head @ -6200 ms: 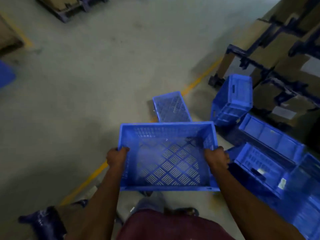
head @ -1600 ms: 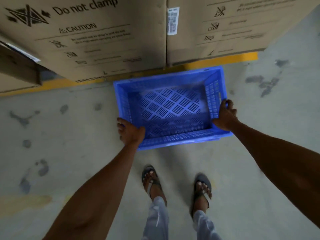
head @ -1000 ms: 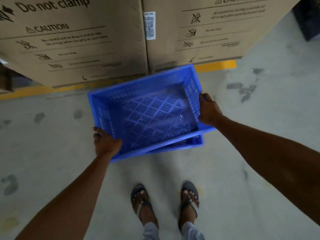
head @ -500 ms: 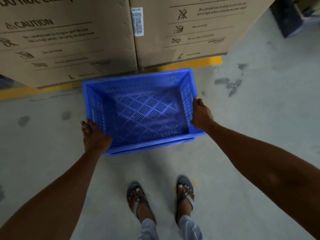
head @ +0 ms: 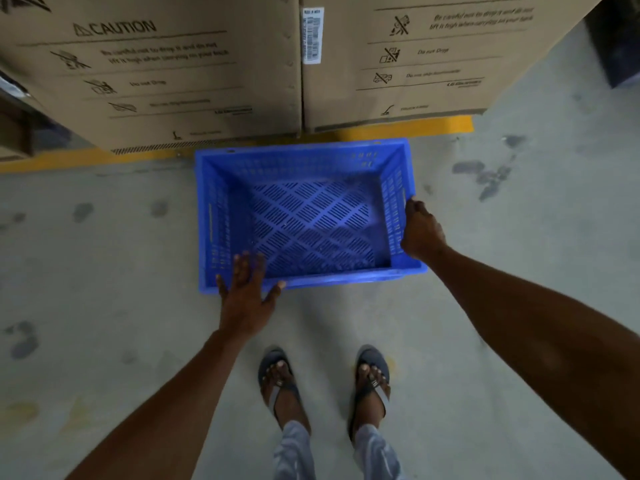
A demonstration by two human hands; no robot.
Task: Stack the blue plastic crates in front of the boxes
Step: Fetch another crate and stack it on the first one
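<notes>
A blue plastic crate [head: 304, 157] with a slotted bottom sits nested in another blue crate, of which only a thin edge [head: 384, 278] shows under its near rim. The stack stands on the concrete floor right in front of two large cardboard boxes [head: 194, 71]. My right hand [head: 420, 230] grips the crate's right rim. My left hand [head: 247, 289] lies flat with spread fingers over the near left corner of the rim.
A yellow floor line [head: 408, 124] runs under the boxes behind the crates. My two feet in sandals [head: 277, 379] stand just short of the stack. A dark object [head: 620, 46] sits at the far right. Stained concrete floor lies on both sides.
The crate has settled level into the one below. My left hand has let go of the left rim and moved to the near left corner, fingers now spread flat.
</notes>
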